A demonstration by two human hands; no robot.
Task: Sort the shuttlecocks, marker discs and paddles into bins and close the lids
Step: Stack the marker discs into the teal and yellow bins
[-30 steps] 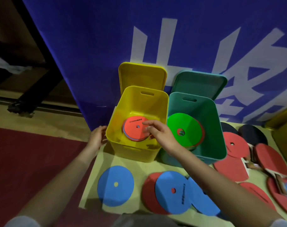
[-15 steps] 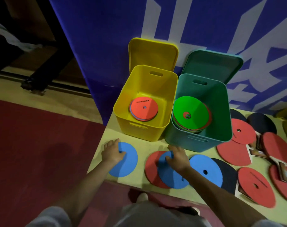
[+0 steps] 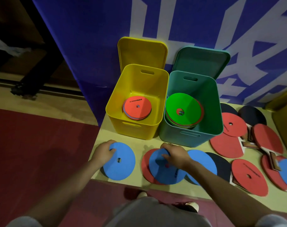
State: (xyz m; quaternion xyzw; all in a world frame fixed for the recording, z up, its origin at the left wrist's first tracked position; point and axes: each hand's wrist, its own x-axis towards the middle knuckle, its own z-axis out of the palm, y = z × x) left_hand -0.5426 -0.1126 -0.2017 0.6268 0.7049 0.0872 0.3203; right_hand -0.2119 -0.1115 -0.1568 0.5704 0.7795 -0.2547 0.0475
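Observation:
A yellow bin (image 3: 123, 117) holds a small stack of discs with an orange disc (image 3: 137, 108) on top. Beside it a green bin (image 3: 216, 112) holds bigger discs, a bright green disc (image 3: 180, 105) uppermost. Both lids stand open behind. My left hand (image 3: 103, 152) grips the far left edge of a blue disc (image 3: 121, 163) at the table's corner. My right hand (image 3: 175, 154) pinches the top edge of another blue disc (image 3: 162, 171) that lies over a red disc (image 3: 146, 163). Red and black paddles (image 3: 267, 138) lie at the right.
More blue, red and dark discs (image 3: 249, 176) are spread over the table's right side. A blue banner (image 3: 106, 38) hangs behind the bins. The table's front edge (image 3: 139, 184) is close to my body; red floor lies to the left. A yellow box edge (image 3: 285, 122) shows far right.
My right hand left the yellow bin and came down onto the middle blue disc. My left hand moved from the bin's side to the left blue disc. Both now grip the disc edges.

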